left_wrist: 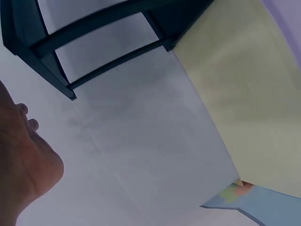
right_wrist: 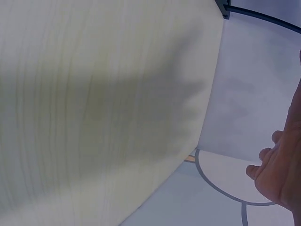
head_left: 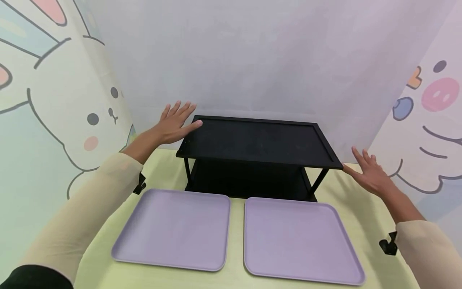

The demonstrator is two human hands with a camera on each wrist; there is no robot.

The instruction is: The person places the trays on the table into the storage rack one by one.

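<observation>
A black two-tier shelf point(head_left: 258, 141) stands at the back of the pale yellow table point(head_left: 350, 200). My left hand point(head_left: 175, 122) is open with straight fingers, its thumb at the shelf's top left corner. My right hand point(head_left: 368, 171) is open too, fingers spread, just right of the shelf's front right corner. Whether either hand touches the shelf is unclear. Two lavender trays point(head_left: 175, 228) point(head_left: 299, 241) lie side by side in front of the shelf, both bare. The left wrist view shows my palm point(left_wrist: 21, 165) and the shelf's frame point(left_wrist: 51, 52); the right wrist view shows my hand's edge point(right_wrist: 282, 174).
Walls enclose the table on three sides: a plain pale back wall point(head_left: 252, 56) and side panels with cartoon rabbit drawings point(head_left: 72, 108) point(head_left: 433, 104). A black clamp point(head_left: 140, 183) sits at the table's left edge, another point(head_left: 389, 244) at the right edge.
</observation>
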